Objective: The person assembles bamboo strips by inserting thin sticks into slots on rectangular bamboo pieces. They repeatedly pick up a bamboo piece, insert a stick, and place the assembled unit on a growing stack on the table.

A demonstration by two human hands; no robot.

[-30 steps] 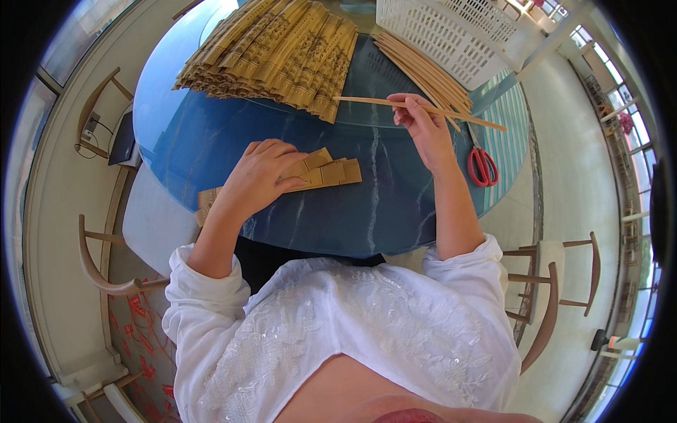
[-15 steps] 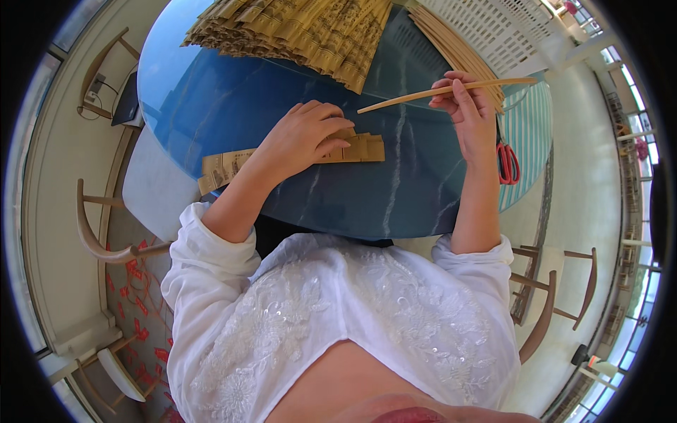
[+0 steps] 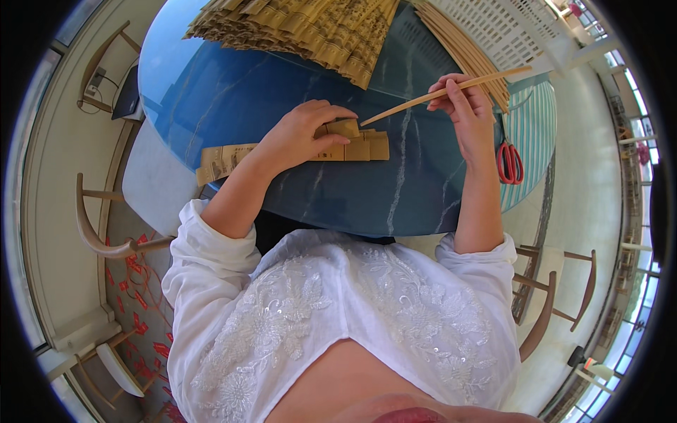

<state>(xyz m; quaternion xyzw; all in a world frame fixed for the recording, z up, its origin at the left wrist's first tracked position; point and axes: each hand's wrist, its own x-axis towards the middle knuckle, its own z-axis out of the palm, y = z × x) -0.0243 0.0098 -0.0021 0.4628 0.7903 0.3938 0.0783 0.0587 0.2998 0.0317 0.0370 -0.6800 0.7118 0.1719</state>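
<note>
My left hand (image 3: 300, 137) is closed on a brown printed paper sleeve (image 3: 344, 128), its mouth raised between thumb and fingers. Beneath it, more flat paper sleeves (image 3: 367, 148) lie overlapped on the blue table; a longer printed strip (image 3: 222, 161) shows beyond my left forearm. Pinched in my right hand (image 3: 462, 106) is a light wooden chopstick (image 3: 405, 104), slanting down to the left. Its lower tip is right beside the sleeve's mouth; I cannot tell whether they touch.
A fanned stack of brown paper sleeves (image 3: 303, 32) covers the table's far side. Several loose chopsticks (image 3: 462, 53) lie at the far right beside a white perforated basket (image 3: 497, 32). Red-handled scissors (image 3: 510, 163) rest near the right edge of the round blue marbled table (image 3: 352, 201).
My left fingers have lifted the sleeve's end, so its mouth now shows. The chopstick has tilted more steeply, its lower tip now close to that mouth.
</note>
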